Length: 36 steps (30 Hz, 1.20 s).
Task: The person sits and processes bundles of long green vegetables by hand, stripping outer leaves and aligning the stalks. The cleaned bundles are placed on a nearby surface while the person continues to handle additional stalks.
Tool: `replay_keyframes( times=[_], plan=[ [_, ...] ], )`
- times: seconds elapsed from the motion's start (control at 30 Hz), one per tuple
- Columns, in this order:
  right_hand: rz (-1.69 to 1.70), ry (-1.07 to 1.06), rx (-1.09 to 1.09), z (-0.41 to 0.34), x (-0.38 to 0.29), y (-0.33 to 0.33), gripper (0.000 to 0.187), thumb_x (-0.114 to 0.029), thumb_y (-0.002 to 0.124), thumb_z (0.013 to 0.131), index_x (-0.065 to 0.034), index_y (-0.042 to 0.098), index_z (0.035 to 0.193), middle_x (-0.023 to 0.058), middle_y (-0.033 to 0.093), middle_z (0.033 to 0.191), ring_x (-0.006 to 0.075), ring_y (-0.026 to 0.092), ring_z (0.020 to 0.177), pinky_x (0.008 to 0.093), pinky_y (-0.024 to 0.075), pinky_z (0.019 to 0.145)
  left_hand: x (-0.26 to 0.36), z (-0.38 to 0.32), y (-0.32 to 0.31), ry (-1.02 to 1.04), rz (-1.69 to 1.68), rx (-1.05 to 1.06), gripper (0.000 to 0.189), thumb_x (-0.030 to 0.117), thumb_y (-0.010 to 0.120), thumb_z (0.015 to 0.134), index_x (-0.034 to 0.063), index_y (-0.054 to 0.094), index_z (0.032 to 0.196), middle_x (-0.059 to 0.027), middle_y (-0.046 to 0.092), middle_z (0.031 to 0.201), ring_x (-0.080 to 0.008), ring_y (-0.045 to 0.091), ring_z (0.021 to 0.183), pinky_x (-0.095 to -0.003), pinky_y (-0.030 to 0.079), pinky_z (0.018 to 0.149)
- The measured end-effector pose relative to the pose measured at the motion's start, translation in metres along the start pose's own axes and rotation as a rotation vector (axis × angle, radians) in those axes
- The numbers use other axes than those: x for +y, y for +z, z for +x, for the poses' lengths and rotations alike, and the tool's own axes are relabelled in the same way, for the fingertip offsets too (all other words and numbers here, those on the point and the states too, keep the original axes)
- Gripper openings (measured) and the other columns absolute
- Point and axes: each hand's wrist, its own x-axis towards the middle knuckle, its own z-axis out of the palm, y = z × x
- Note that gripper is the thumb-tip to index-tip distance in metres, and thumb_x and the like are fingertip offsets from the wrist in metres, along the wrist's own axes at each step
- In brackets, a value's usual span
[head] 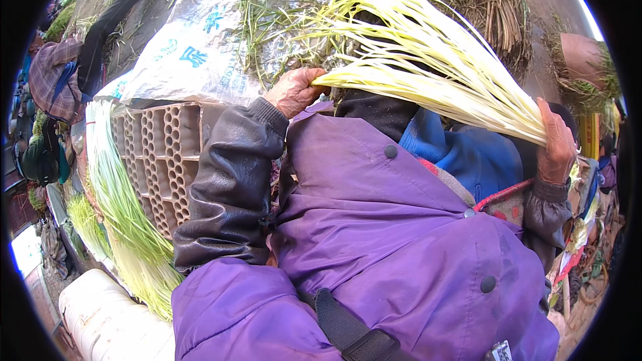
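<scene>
A loose bundle of blanched garlic chives (431, 55), white at the stalks and yellow toward the leaves, stretches across my lap. My right hand (555, 145) is closed around the stalk ends. At the leaf side, my left hand (297, 91) grips some of the lower leaves in its fist. The other leaves fan out above that hand, toward the upper middle of the view. My left fingertips are partly hidden behind the leaves. A long bundle of green and white chives (118, 180), with a red tie near one end, lies to my left.
Hollow clay bricks (155, 160) stand at my left beneath a white woven sack (195, 60) bearing writing. Trimmed leaves (271, 30) and a heap of dry stems (491, 15) lie ahead. A white roll (110, 311) is at lower left. Another person (57, 77) is at far left.
</scene>
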Motion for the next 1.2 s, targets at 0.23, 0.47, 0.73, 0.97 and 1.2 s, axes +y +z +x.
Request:
replay_keyframes(
  times=[0.23, 0.47, 0.73, 0.97, 1.2],
  plan=[
    [0.014, -0.003, -0.011, 0.000, -0.001, -0.001, 0.049, 0.001, 0.057, 0.080, -0.0110, 0.063, 0.127, 0.0095, 0.063, 0.091, 0.0267, 0.060, 0.073, 0.0362, 0.0464, 0.066, -0.008, 0.009, 0.016, 0.127, 0.307, 0.231, 0.017, 0.011, 0.057, 0.092, 0.0057, 0.066, 0.105, -0.0219, 0.066, 0.083, -0.0397, 0.065, 0.081, -0.0423, 0.050, 0.070],
    [0.054, -0.029, -0.014, 0.001, -0.003, -0.002, 0.053, 0.005, 0.056, 0.078, -0.0102, 0.062, 0.128, 0.0096, 0.061, 0.089, 0.0273, 0.058, 0.070, 0.0368, 0.0447, 0.063, -0.006, 0.025, 0.026, 0.035, 0.604, 0.338, 0.018, 0.013, 0.057, 0.090, -0.0013, 0.061, 0.101, -0.0266, 0.066, 0.085, -0.0431, 0.066, 0.086, -0.0481, 0.052, 0.074],
    [0.067, -0.046, -0.017, 0.005, -0.008, -0.007, 0.052, 0.004, 0.056, 0.077, -0.0079, 0.062, 0.127, 0.0102, 0.060, 0.085, 0.0279, 0.056, 0.067, 0.0377, 0.0432, 0.060, -0.031, 0.051, 0.030, 0.009, 0.734, 0.351, 0.017, 0.011, 0.054, 0.088, -0.0013, 0.058, 0.099, -0.0279, 0.066, 0.086, -0.0449, 0.066, 0.087, -0.0518, 0.053, 0.073],
    [0.066, -0.017, 0.032, -0.001, -0.004, -0.007, 0.043, -0.004, 0.059, 0.083, -0.0058, 0.063, 0.126, 0.0100, 0.060, 0.083, 0.0261, 0.056, 0.066, 0.0367, 0.0418, 0.059, -0.129, 0.034, 0.019, -0.231, 0.759, 0.361, 0.025, 0.024, 0.055, 0.091, 0.0032, 0.066, 0.100, -0.0224, 0.069, 0.094, -0.0396, 0.067, 0.086, -0.0495, 0.053, 0.074],
    [-0.045, -0.008, -0.015, -0.002, -0.001, -0.009, 0.039, -0.013, 0.060, 0.088, -0.0101, 0.063, 0.127, 0.0065, 0.064, 0.088, 0.0246, 0.058, 0.069, 0.0366, 0.0420, 0.064, -0.115, -0.020, -0.009, -0.193, 0.607, 0.497, 0.070, 0.025, 0.074, 0.083, 0.0229, 0.040, 0.143, -0.0200, 0.047, 0.136, -0.0398, 0.053, 0.119, -0.0459, 0.047, 0.098]
  ],
)
